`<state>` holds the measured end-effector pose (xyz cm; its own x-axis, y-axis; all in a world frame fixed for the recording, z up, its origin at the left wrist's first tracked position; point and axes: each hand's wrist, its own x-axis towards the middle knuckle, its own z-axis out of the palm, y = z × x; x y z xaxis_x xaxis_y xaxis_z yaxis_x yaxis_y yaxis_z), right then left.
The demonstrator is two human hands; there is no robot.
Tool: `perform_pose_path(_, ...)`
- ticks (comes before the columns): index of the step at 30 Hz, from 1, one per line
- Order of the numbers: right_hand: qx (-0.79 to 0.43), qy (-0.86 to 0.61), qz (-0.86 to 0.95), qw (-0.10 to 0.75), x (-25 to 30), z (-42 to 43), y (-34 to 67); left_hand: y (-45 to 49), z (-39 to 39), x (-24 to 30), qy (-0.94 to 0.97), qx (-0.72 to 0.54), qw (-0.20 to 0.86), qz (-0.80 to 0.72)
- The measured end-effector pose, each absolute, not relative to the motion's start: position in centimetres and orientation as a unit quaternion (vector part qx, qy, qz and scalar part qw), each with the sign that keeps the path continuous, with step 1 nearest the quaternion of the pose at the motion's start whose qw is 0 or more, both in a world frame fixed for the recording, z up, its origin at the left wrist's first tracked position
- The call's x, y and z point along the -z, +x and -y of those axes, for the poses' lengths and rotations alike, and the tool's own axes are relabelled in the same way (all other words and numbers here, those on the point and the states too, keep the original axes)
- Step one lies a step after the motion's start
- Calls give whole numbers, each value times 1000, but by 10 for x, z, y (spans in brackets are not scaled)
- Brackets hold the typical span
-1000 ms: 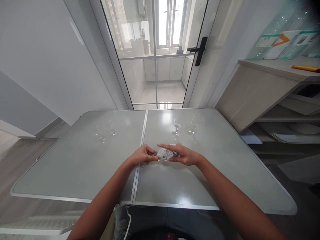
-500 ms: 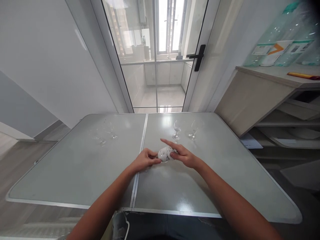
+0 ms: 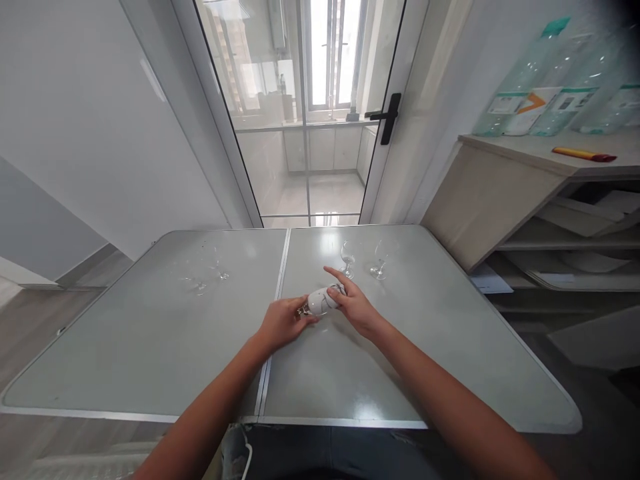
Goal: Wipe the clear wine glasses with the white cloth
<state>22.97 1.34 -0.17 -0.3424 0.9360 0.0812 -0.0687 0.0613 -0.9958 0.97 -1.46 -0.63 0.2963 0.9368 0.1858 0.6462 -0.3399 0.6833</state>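
Over the middle of the table, a small stemmed glass (image 3: pixel 303 309) lies on its side between my hands. A white cloth (image 3: pixel 317 302) with thin dark lines appears to fill its bowl; cloth and clear glass are hard to tell apart. My left hand (image 3: pixel 284 321) is closed around the stem end, with fingers and thumb partly hiding it. From the mouth side, my right hand (image 3: pixel 356 305) presses its thumb on the cloth while the index finger points forward. Just beyond stand two clear stemmed glasses, one (image 3: pixel 348 253) partly behind my right fingers, the other (image 3: pixel 380 261) farther right.
Two more stemmed glasses, one (image 3: pixel 221 268) and another (image 3: pixel 199 285), stand on the left half of the table (image 3: pixel 150 353). A metal seam (image 3: pixel 283 260) splits the tabletop. At right, a shelf unit (image 3: pixel 465 193) carries several plastic bottles (image 3: pixel 535 100). A glass door (image 3: pixel 307 153) lies ahead.
My right hand has turned around the cloth, its fingers now angled more upward. More plain white cloth shows. The glass is slightly retilted, and the whole view has shifted a little.
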Motion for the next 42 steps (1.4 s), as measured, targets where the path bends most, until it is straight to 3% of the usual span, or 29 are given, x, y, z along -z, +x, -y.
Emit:
perform_pose_path(1, -570, -370, 590, 437, 2, -14, 232, 11, 16, 7, 769, -291, 218, -526)
perform_pose_path(3, -538, -339, 650, 416, -3, -17, 241, 11, 17, 7, 763, -280, 270, -517)
perform_pose_path(7, -512, -179, 799, 261, -15, -26, 269, 4, 13, 0, 660, -178, 603, -412)
perform_pose_path(9, -506, -128, 824, 219, -18, -29, 275, 2, 11, -1, 607, -141, 680, -386)
perform_pose_path(12, -533, -185, 787, 248, -18, -26, 270, 5, 12, 3, 656, -173, 612, -406)
perform_pose_path(16, -607, -318, 642, 343, -14, -17, 253, 12, 17, 13, 771, -285, 283, -494)
perform_pose_path(18, -617, -334, 608, 372, -13, -15, 249, 13, 18, 14, 765, -310, 209, -524)
perform_pose_path(20, -600, -313, 634, 374, -14, -16, 251, 10, 17, 12, 744, -302, 294, -519)
perform_pose_path(23, -584, -224, 716, 310, -17, -21, 262, 3, 13, 7, 655, -213, 585, -429)
perform_pose_path(25, -591, -184, 727, 295, -17, -23, 269, -1, 10, 5, 577, -174, 708, -368)
perform_pose_path(27, -594, -205, 692, 356, -17, -26, 274, -2, 9, 4, 545, -205, 733, -352)
perform_pose_path(30, -547, -298, 584, 521, -16, -32, 277, 2, 10, 5, 542, -314, 667, -402)
perform_pose_path(32, -514, -340, 540, 574, -14, -35, 274, 7, 12, 7, 533, -370, 623, -438)
perform_pose_path(34, -534, -347, 543, 548, -11, -33, 265, 13, 15, 10, 516, -401, 621, -432)
perform_pose_path(38, -661, -269, 536, 451, 2, -16, 235, 21, 19, 15, 449, -409, 721, -335)
perform_pose_path(42, -570, -292, 597, 482, 13, -2, 215, 22, 15, 17, 355, -436, 764, -315)
